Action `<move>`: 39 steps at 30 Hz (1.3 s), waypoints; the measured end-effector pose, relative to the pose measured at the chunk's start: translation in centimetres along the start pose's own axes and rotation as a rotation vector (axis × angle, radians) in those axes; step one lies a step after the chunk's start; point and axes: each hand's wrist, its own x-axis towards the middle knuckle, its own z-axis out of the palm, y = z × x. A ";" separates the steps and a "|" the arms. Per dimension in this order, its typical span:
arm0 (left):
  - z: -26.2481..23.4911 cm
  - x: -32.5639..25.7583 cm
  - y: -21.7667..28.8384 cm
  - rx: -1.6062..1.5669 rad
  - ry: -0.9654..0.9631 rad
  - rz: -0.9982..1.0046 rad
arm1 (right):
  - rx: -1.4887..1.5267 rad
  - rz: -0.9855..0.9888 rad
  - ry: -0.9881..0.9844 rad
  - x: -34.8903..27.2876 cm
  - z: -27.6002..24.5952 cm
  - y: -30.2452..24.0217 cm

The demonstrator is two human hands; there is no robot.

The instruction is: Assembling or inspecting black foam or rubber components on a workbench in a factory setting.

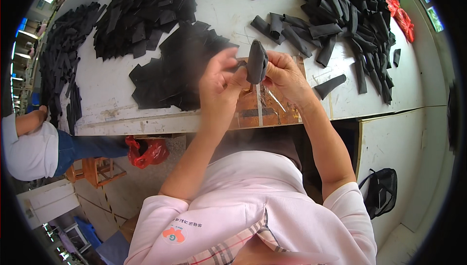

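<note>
Both hands hold one small black fabric piece above the near edge of the white worktable. My left hand pinches its left side with the fingertips. My right hand grips its right side from behind. The piece is folded or rolled into an upright rounded shape. Directly below the hands lies a brown, worn patch on the table edge, with a clear plastic strip on it.
Flat black pieces lie in piles at the left and just left of my hands. Rolled black pieces are heaped at the right, with a red bag beyond. Another person sits at left. A black bag lies on the floor.
</note>
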 end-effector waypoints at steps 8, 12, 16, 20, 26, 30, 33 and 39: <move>0.5 1.4 2.9 -0.152 -0.098 0.419 | -0.806 -0.699 0.205 -2.1 2.0 -3.6; 0.6 1.1 3.0 -0.173 0.024 0.408 | -1.365 -0.734 0.258 -2.0 3.8 -5.8; 1.0 1.9 3.6 -0.220 -0.177 0.215 | -1.224 -0.626 0.176 -1.9 3.0 -5.2; 0.0 2.9 3.9 -0.319 -0.274 0.181 | -1.133 -0.571 0.174 -2.0 3.2 -5.0; -0.3 3.3 4.7 -0.126 -0.386 0.210 | -1.015 -0.531 0.100 -1.9 2.5 -5.2; 0.3 2.1 3.9 -0.574 -0.167 0.196 | -1.155 -0.610 0.178 -2.1 3.4 -5.5; -0.7 2.1 3.7 -0.746 -0.153 0.196 | -1.459 -0.595 0.211 -2.4 3.7 -6.8; -1.4 1.2 0.7 -0.545 -0.184 0.072 | -1.277 -0.463 0.062 -1.2 1.1 -1.8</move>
